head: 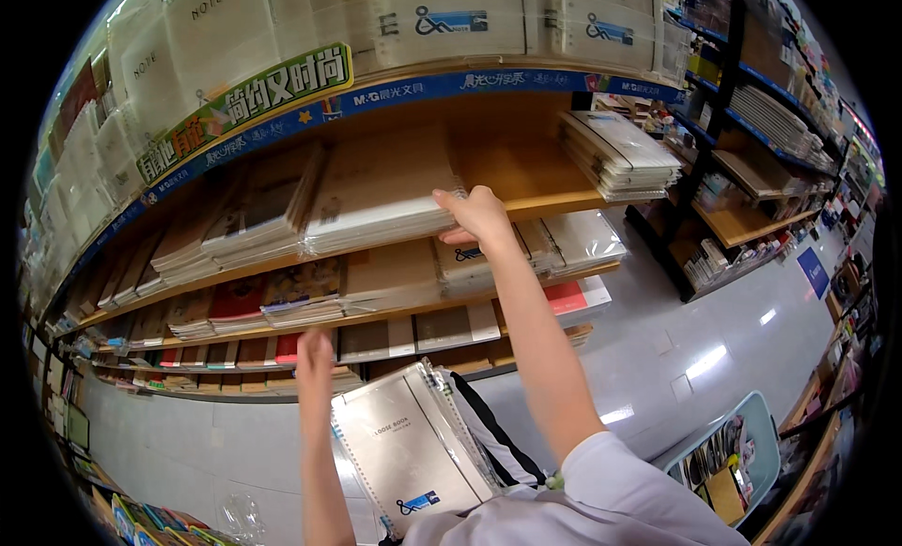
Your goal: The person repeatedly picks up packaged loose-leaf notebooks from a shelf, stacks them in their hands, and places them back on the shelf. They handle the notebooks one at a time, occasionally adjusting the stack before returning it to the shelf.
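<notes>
On the upper open shelf, a stack of pale-covered notebooks in clear wrap [384,186] lies flat. My right hand [479,215] is at the stack's right front corner, its thumb on top and its fingers lower down at the front edge. My left hand [315,352] is raised in front of the lower shelves, blurred; nothing shows in it, and its fingers cannot be made out. Close against my body, between my forearms, rests a stack of clear-covered loose-leaf notebooks [416,447] with ring binding along the side.
Right of the pale stack is bare wooden shelf board [521,162], then another notebook stack [624,151]. Wrapped notebooks [451,24] stand above the blue shelf strip [423,88]. Lower shelves hold more books [299,285]. A light-blue basket [764,440] with goods stands at lower right.
</notes>
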